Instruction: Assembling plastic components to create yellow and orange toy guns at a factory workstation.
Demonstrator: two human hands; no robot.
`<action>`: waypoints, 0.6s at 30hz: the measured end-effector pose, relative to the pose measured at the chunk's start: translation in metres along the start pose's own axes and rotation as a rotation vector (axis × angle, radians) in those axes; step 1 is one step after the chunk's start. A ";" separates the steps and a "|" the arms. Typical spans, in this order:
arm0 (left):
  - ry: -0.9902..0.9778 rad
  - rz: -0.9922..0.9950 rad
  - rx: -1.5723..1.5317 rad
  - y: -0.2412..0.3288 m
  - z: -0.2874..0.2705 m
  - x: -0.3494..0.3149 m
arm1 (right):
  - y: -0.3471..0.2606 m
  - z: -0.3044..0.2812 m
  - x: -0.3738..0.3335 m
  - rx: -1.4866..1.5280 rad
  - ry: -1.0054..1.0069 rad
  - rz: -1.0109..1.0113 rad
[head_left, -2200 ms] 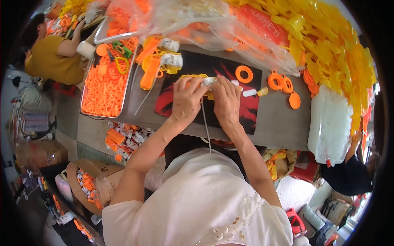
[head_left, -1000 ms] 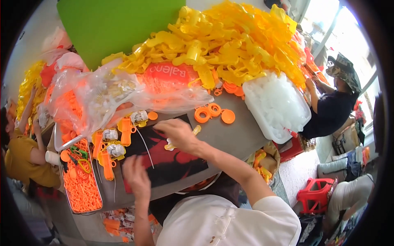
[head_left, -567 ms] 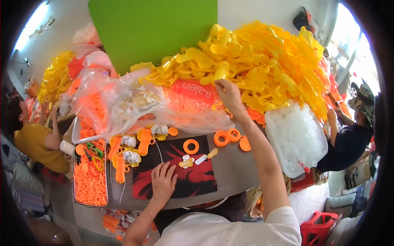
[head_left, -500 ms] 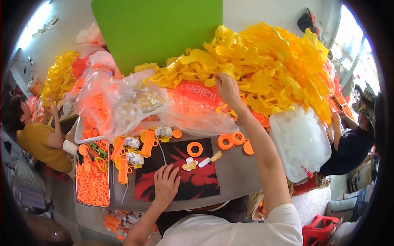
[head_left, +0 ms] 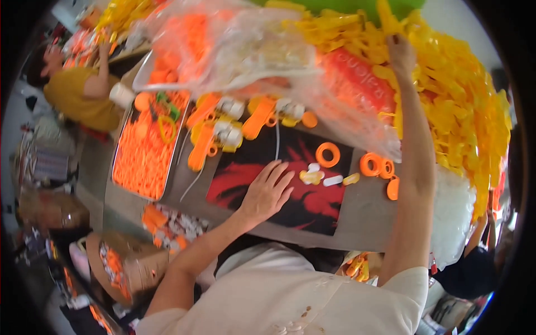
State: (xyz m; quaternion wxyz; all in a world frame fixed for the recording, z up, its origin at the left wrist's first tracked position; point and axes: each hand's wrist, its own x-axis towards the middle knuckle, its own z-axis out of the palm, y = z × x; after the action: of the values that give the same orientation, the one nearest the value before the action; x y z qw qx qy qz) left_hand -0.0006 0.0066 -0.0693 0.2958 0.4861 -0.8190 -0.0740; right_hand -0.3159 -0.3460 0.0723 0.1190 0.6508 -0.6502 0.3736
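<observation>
My left hand (head_left: 269,191) lies flat with fingers spread on a black mat with a red pattern (head_left: 240,187). Just right of it on the mat are small white and yellow pieces (head_left: 312,177) and an orange ring (head_left: 328,154). My right arm stretches far over the table. At its end my right hand (head_left: 402,54) is closed on a yellow plastic part (head_left: 389,19), at the edge of a big heap of yellow parts (head_left: 446,84). Beyond the mat lie several orange and yellow assemblies with clear ends (head_left: 258,118), with thin white wires.
A tray of small orange parts (head_left: 180,151) stands at the left, with pliers on it. Behind are clear plastic bags (head_left: 251,50). Orange rings (head_left: 370,164) lie right of the mat, beside a tub of clear pieces (head_left: 453,206). Another person (head_left: 81,92) works at the left, one at the right.
The view has tilted down and turned, so the table shows shifted and slanted. My right hand stays at the yellow heap, now with a yellow part raised. My left hand still rests on the mat.
</observation>
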 end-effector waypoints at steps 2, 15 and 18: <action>0.048 -0.047 0.033 -0.003 0.001 0.001 | -0.018 -0.010 -0.023 0.013 0.015 0.008; 0.077 -0.289 0.171 -0.037 0.005 0.011 | -0.121 -0.136 -0.240 0.472 -0.172 -0.361; 0.290 -0.135 0.264 -0.052 -0.038 0.038 | -0.140 -0.143 -0.309 0.517 -0.313 -0.418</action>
State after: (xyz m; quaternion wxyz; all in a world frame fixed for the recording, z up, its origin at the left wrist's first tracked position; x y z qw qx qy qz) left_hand 0.0465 -0.0459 -0.0447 0.3386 0.5801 -0.7359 0.0849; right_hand -0.1942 -0.0028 0.0194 -0.0766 0.8274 -0.3977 0.3891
